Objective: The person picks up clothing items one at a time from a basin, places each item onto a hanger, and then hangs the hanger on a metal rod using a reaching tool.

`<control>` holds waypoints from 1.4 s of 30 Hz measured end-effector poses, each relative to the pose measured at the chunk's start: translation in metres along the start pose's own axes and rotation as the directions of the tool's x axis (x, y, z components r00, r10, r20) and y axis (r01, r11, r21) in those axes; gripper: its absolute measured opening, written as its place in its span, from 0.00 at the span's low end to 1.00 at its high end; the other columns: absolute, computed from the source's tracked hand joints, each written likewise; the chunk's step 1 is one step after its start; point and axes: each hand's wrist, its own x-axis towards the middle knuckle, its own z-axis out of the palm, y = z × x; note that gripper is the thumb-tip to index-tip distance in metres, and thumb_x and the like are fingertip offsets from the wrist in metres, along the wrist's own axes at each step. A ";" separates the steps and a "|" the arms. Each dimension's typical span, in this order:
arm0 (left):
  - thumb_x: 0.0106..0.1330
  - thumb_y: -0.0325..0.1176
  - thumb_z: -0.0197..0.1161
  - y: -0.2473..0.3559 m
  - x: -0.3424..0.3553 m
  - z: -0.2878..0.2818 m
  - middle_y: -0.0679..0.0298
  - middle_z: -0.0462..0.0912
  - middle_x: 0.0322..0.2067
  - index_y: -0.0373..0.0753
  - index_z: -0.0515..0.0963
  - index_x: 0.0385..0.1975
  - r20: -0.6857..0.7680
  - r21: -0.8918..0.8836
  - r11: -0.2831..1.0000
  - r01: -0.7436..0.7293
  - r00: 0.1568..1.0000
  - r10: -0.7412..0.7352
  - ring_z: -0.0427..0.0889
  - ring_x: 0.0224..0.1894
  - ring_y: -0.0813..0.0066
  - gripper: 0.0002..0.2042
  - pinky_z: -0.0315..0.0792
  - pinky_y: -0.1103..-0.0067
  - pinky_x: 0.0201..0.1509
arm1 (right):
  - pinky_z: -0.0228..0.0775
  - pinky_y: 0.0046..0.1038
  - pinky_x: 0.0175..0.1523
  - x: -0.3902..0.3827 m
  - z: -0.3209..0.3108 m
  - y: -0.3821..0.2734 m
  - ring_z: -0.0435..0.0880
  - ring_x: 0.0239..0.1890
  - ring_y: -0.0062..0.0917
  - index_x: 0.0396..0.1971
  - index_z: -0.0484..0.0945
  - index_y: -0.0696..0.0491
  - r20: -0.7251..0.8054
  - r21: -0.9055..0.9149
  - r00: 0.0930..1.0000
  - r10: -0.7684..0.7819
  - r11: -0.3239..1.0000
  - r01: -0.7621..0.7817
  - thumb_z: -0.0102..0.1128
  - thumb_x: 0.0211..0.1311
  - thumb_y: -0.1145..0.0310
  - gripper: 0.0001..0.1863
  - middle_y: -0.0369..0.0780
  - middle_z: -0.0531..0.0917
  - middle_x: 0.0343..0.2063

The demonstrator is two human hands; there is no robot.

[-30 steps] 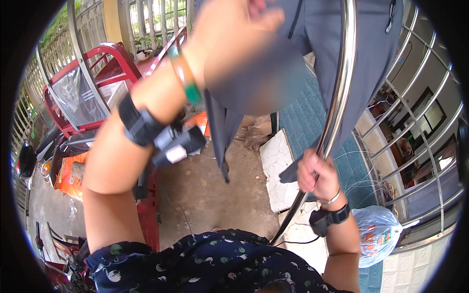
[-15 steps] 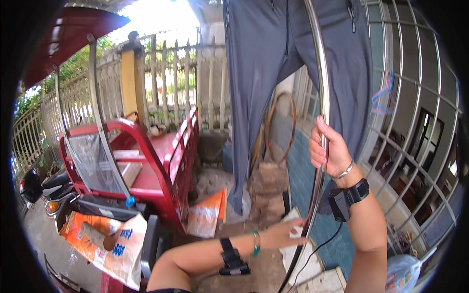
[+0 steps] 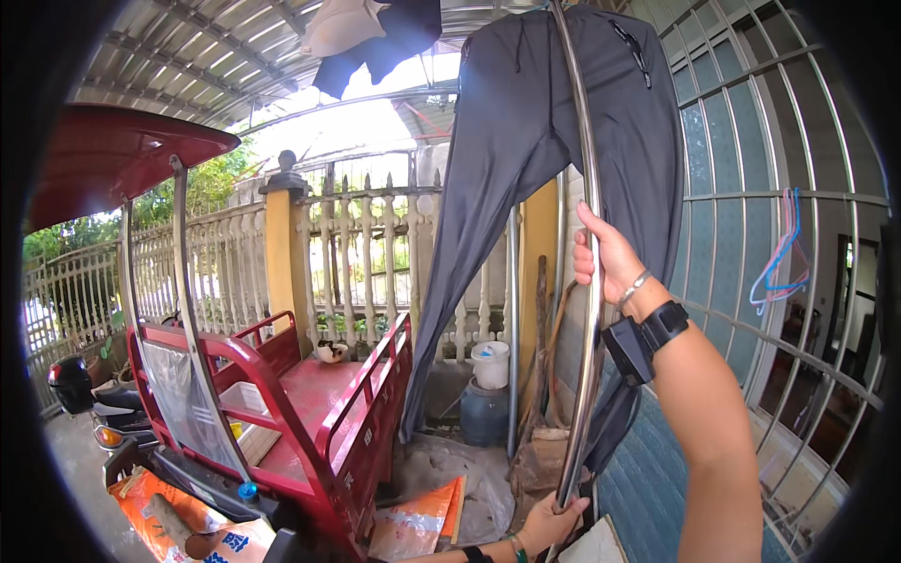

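Observation:
My right hand (image 3: 610, 258) is wrapped round a long shiny metal pole (image 3: 589, 347) at about mid-height, with a bracelet and a black strapped device on its wrist. Lower down, near the bottom of the view, my left hand (image 3: 552, 525) closes round the same pole. The pole rises steeply, leaning slightly left at the top. Behind it hangs a pair of dark grey trousers (image 3: 507, 141) with a drawstring and zipped pockets. Whether the pole's upper end touches the trousers cannot be seen, as it runs out of the top of the view.
A red cargo tricycle (image 3: 324, 441) stands at the left, before a balustrade fence (image 3: 371, 253). On the right are barred windows (image 3: 751, 131) with hangers (image 3: 782, 258). A white bucket (image 3: 490, 364) sits on a blue drum (image 3: 484, 413). Dark laundry (image 3: 404, 42) hangs overhead.
The view has tilted upward, bringing the roof and overhead laundry into sight. My left hand, at the pole with fingers partly spread before, now wraps round it. My right hand keeps its grip.

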 end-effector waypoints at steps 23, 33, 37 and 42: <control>0.57 0.35 0.59 0.204 0.395 -0.165 0.72 0.60 0.09 0.40 0.61 0.23 0.021 0.145 0.863 -0.485 0.873 0.487 0.59 0.08 0.84 0.12 0.55 0.85 0.10 | 0.69 0.25 0.34 0.014 -0.142 0.522 0.75 0.30 0.21 0.41 0.68 0.57 0.111 -0.377 0.971 0.211 0.913 -0.155 0.57 0.52 0.69 0.16 0.41 0.77 0.29; 0.59 0.37 0.56 0.282 0.531 -0.224 0.73 0.60 0.11 0.42 0.62 0.25 0.087 0.157 0.862 -0.482 0.876 0.474 0.59 0.10 0.84 0.10 0.56 0.85 0.13 | 0.63 0.24 0.26 0.159 -0.138 0.549 0.70 0.22 0.20 0.27 0.69 0.54 -0.064 -0.408 0.992 0.109 0.904 -0.126 0.60 0.46 0.66 0.11 0.36 0.71 0.19; 0.58 0.36 0.57 0.303 0.598 -0.236 0.70 0.64 0.14 0.40 0.61 0.28 0.117 0.274 0.759 -0.591 0.804 0.583 0.64 0.14 0.83 0.11 0.60 0.85 0.18 | 0.63 0.23 0.24 0.219 -0.154 0.527 0.70 0.20 0.19 0.25 0.69 0.55 -0.123 -0.280 0.988 0.093 0.952 -0.125 0.59 0.48 0.68 0.09 0.35 0.72 0.17; 0.57 0.32 0.58 0.274 0.668 -0.248 0.67 0.67 0.17 0.38 0.60 0.31 0.109 0.363 0.699 -0.616 0.773 0.625 0.68 0.17 0.81 0.12 0.65 0.84 0.21 | 0.64 0.22 0.22 0.298 -0.197 0.491 0.71 0.18 0.16 0.23 0.70 0.55 -0.162 -0.148 0.985 0.053 0.986 -0.077 0.58 0.51 0.70 0.07 0.34 0.73 0.15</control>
